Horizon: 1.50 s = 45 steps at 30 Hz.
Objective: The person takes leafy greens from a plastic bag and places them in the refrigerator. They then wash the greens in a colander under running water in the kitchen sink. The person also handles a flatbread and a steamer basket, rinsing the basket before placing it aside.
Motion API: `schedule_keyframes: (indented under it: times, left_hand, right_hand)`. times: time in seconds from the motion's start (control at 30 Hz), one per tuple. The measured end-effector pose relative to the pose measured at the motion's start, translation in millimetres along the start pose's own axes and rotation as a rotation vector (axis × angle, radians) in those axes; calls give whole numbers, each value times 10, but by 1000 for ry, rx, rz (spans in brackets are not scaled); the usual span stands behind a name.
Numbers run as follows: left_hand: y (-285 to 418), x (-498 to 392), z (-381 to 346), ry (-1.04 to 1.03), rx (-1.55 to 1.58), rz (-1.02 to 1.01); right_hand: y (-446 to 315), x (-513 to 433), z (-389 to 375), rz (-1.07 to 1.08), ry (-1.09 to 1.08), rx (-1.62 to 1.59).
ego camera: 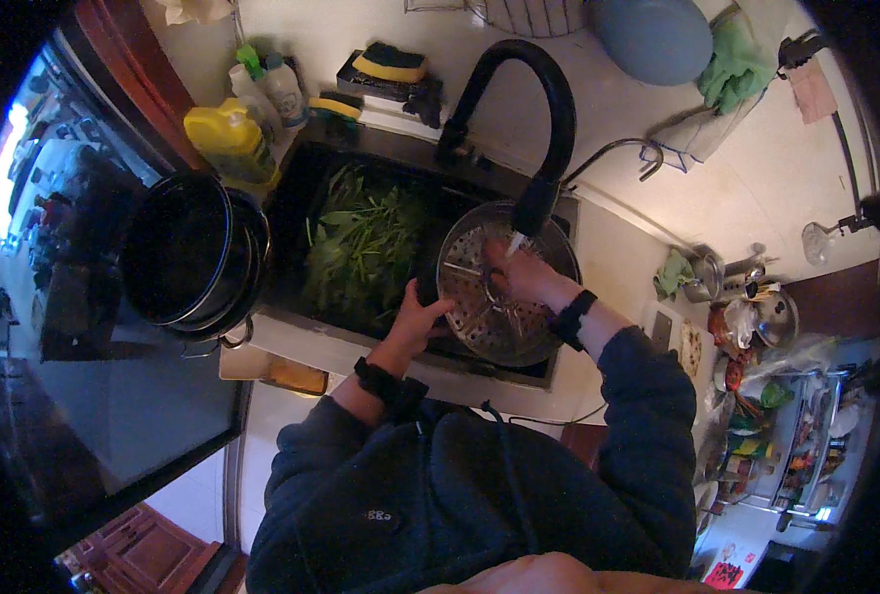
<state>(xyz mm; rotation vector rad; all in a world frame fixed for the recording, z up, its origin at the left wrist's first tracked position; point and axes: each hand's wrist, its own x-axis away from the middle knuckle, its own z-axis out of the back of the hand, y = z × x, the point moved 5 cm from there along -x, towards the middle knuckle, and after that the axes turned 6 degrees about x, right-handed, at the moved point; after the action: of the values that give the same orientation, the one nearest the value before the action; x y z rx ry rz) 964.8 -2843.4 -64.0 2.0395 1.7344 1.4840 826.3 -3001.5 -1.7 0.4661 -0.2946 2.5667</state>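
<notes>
A round perforated metal steamer tray lies tilted in the right part of the dark sink. My left hand is at its left rim, thumb against the edge and fingers partly hidden. Inside the tray is my right hand, under the black faucet, from which water runs. Whether the right fingers grip something cannot be told. Leafy greens fill the left part of the sink.
Stacked dark pots stand left of the sink. Behind it are a yellow bottle, a sponge on a black holder and a curved metal hook-like pipe. Green gloves hang at the upper right beside a blue basin.
</notes>
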Motion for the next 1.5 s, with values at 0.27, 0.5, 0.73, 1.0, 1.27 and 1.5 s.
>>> schedule_keyframes:
  times: [0.27,0.5,0.73,1.0,1.27,1.5]
  left_hand:
    - [35,19,-24,-7,-55,-99]
    - [151,157,-40,28,3,-94]
    - [104,170,34,81,70,-64]
    - [182,241,10,120,93,-100]
    - [201,50,29,144,157,-197]
    - [249,130,-63,51,173,-273]
  right_hand:
    - [74,-59,-318,88,19,-196]
    - [240,46,-297,-51,130,-272]
    - [245,21,-292,-166,-65,-322]
    - [250,-63,-389,-288,50,-347]
    - [-89,0,-513,-145,27,-80]
    - [439,-23,-707,-325,143,-560]
